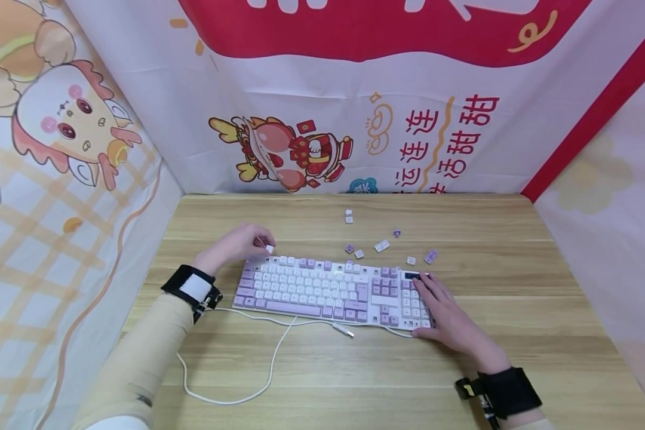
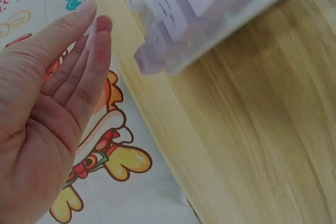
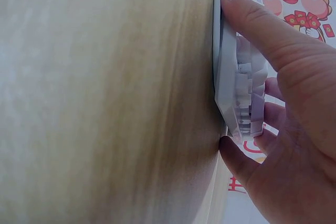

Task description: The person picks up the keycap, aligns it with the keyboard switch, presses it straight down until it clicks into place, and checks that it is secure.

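Note:
A white and lilac keyboard (image 1: 306,286) lies flat on the wooden table, with gaps in its top row where dark switches show. My left hand (image 1: 242,242) is at its back left corner, thumb and fingertips pinching a small white keycap (image 1: 269,249). In the left wrist view this left hand (image 2: 58,87) hides most of the keycap. Over the keyboard's right end lies my right hand (image 1: 448,316), gripping it. In the right wrist view, the thumb of that right hand (image 3: 294,93) presses the keyboard's front edge, while the fingers reach round the far side.
Behind the keyboard several loose keycaps are scattered, among them a long white keycap (image 1: 381,245), a long purple keycap (image 1: 431,257) and a small dark purple one (image 1: 397,233). A white cable (image 1: 271,364) loops in front, its USB plug (image 1: 344,329) close to the keyboard. Printed cloth hangs behind the table.

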Demonstrator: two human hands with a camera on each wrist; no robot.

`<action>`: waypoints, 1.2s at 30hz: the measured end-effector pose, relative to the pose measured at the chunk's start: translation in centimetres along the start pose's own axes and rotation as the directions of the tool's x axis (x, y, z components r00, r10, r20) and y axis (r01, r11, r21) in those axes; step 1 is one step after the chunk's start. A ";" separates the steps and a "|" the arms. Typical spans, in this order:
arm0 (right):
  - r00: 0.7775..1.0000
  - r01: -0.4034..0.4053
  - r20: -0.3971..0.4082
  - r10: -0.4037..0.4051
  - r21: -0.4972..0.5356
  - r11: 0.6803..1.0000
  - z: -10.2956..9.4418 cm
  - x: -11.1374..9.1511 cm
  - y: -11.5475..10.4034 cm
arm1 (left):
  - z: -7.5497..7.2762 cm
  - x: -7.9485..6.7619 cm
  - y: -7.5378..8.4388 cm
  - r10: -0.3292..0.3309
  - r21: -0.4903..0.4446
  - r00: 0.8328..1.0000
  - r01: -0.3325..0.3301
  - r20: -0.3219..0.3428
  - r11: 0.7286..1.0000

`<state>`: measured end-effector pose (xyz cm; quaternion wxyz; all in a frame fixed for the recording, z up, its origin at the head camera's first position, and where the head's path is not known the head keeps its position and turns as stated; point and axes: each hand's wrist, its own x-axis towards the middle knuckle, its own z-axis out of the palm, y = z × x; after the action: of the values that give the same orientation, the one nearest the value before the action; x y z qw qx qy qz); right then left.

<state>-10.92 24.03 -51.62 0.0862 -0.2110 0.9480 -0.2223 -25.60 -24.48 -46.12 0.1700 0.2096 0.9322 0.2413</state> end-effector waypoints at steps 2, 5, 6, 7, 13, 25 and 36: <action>1.000 0.001 -0.001 -0.001 -0.001 1.000 0.0 0.0 0.0 | -0.1 -0.2 -0.2 -0.017 0.001 1.000 0.017 -0.010 1.000; 1.000 0.006 -0.006 -0.006 -0.002 1.000 0.0 0.0 0.0 | -0.2 -0.3 -0.4 -0.035 0.008 0.999 0.036 -0.026 0.999; 1.000 0.007 -0.007 -0.007 -0.003 1.000 -0.1 0.0 0.1 | -0.2 -0.3 -0.4 -0.041 0.011 0.999 0.041 -0.031 0.999; 1.000 0.007 -0.007 -0.007 -0.003 1.000 -0.1 0.0 0.1 | -0.2 -0.3 -0.5 -0.041 0.016 0.999 0.042 -0.035 0.999; 1.000 0.015 -0.012 -0.015 -0.005 1.000 0.0 0.1 0.2 | -0.4 -0.4 -0.5 -0.023 0.064 1.000 0.024 -0.019 0.998; 0.999 0.027 -0.029 -0.027 -0.015 1.000 0.2 0.1 0.4 | -0.2 -0.3 -0.5 -0.047 0.063 0.996 0.043 0.073 0.997; 1.000 0.012 -0.007 -0.012 -0.006 1.000 0.2 0.1 0.3 | -0.1 -0.4 -0.4 -0.075 0.043 0.993 0.071 0.094 0.997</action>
<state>-11.11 24.15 -51.95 0.0810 -0.2163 0.9476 -0.2206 -25.39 -25.04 -46.20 0.2188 0.1899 0.9347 0.2059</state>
